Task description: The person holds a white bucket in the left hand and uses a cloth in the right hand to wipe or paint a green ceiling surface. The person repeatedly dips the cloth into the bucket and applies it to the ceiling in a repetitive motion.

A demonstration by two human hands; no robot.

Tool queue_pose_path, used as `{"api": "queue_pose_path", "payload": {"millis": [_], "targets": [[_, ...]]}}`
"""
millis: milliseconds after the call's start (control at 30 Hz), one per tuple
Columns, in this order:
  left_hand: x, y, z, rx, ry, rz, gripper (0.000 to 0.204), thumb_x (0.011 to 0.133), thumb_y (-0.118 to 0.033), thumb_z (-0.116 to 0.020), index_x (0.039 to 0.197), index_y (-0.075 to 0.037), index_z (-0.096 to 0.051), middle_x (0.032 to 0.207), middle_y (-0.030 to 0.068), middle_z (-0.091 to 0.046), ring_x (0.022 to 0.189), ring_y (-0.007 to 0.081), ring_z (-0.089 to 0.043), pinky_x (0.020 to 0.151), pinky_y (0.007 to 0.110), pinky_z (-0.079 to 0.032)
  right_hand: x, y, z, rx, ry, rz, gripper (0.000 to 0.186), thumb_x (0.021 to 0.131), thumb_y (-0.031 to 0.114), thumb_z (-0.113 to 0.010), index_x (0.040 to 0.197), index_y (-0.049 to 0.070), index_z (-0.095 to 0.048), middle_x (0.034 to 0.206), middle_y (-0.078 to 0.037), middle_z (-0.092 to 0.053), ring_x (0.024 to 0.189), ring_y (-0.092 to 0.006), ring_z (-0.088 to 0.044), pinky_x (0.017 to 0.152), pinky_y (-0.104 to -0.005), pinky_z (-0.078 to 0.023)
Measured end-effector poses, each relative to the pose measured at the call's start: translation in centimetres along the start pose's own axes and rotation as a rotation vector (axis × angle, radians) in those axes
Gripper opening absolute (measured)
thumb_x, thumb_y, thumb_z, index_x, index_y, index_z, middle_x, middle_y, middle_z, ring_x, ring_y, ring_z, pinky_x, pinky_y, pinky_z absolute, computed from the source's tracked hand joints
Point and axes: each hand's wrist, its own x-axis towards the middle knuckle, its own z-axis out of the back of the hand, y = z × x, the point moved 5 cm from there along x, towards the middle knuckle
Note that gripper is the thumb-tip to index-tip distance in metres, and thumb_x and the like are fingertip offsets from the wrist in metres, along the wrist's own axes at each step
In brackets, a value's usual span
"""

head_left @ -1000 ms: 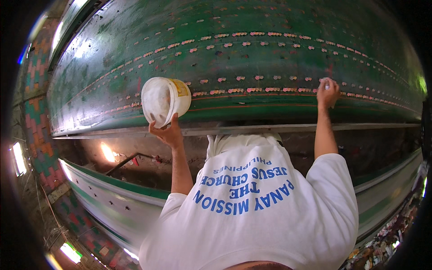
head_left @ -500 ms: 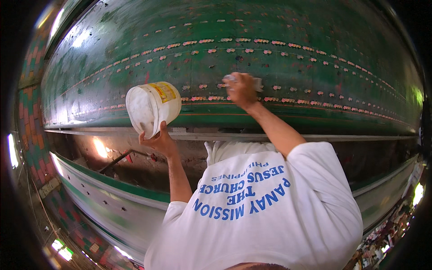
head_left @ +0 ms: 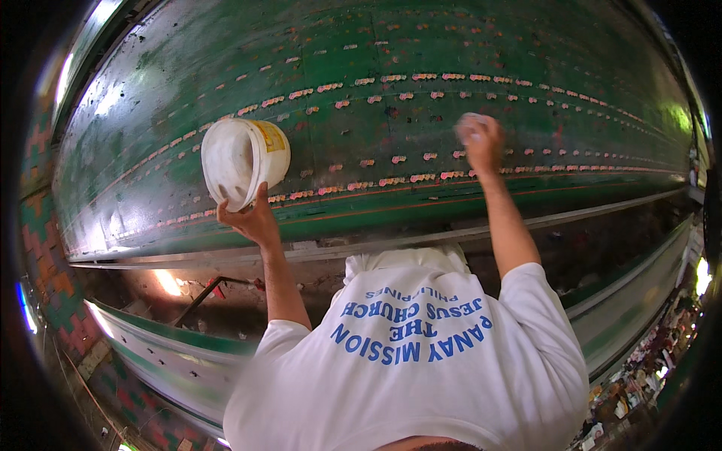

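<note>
My left hand grips the lower side of a white plastic bucket with a yellow label, its fingers at the rim. The bucket is tilted over a long green printing table; I cannot tell what is inside. Farther right, my right hand is closed on a crumpled whitish piece, cloth or plastic, smeared by motion. It is just above or on the green surface; which of these I cannot tell. Rows of small pink and white printed shapes run lengthwise along the table, on both sides of this hand.
A pale rail borders the table's near edge. Nearer lies a sunken strip of floor with a dark bar, then another green-edged table. Scraps are heaped at the lower right, and coloured paving lies at the left.
My right hand has moved right along the table with the whitish piece. The bucket in my left hand has shifted slightly left in view, and the whole view has turned a little.
</note>
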Motion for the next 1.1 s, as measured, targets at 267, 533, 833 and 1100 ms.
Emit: {"api": "queue_pose_path", "payload": {"millis": [267, 533, 833, 1100], "targets": [[3.8, 0.3, -2.9, 0.058, 0.028, -0.195, 0.093, 0.077, -0.03, -0.103, 0.138, -0.007, -0.036, 0.134, 0.0213, -0.049, 0.122, 0.0339, -0.064, 0.099, 0.043, -0.061, -4.8, -7.3, 5.3, -0.26, 0.004, -0.403, 0.027, 0.095, 0.023, -0.082, 0.121, 0.016, -0.081, 0.116, -0.01, -0.07, 0.111, -0.0326, -0.066, 0.099, -0.0483, -0.051], [5.5, -0.8, -4.3, 0.244, 0.073, -0.235, 0.096, 0.075, -0.042, -0.103, 0.137, -0.009, -0.037, 0.135, 0.0217, -0.053, 0.113, 0.0376, -0.069, 0.09, 0.046, -0.063, -8.0, 31.1, -5.6, 0.776, 0.357, 0.584, 0.022, 0.096, 0.023, -0.074, 0.117, 0.017, -0.079, 0.124, -0.005, -0.067, 0.121, -0.0273, -0.061, 0.107, -0.0481, -0.047], [6.0, -0.1, -3.6, 0.176, 0.049, -0.2, 0.098, 0.073, -0.046, -0.103, 0.137, -0.009, -0.039, 0.125, 0.0215, -0.06, 0.111, 0.039, -0.069, 0.092, 0.049, -0.057, -2.3, 30.2, -8.1, 0.49, 0.307, 0.612, 0.015, 0.095, 0.026, -0.07, 0.105, 0.018, -0.077, 0.114, -0.002, -0.071, 0.117, -0.0268, -0.064, 0.094, -0.0494, -0.049], [7.0, -0.2, -5.6, 0.241, 0.136, -0.324, 0.091, 0.082, -0.035, -0.098, 0.141, -0.007, -0.033, 0.14, 0.029, -0.047, 0.118, 0.042, -0.069, 0.098, 0.05, -0.067, 6.8, -7.9, -1.1, -0.275, 0.046, -0.447, 0.031, 0.099, 0.038, -0.077, 0.127, 0.026, -0.078, 0.123, -0.016, -0.06, 0.112, -0.0361, -0.06, 0.101, -0.0511, -0.049]]}}
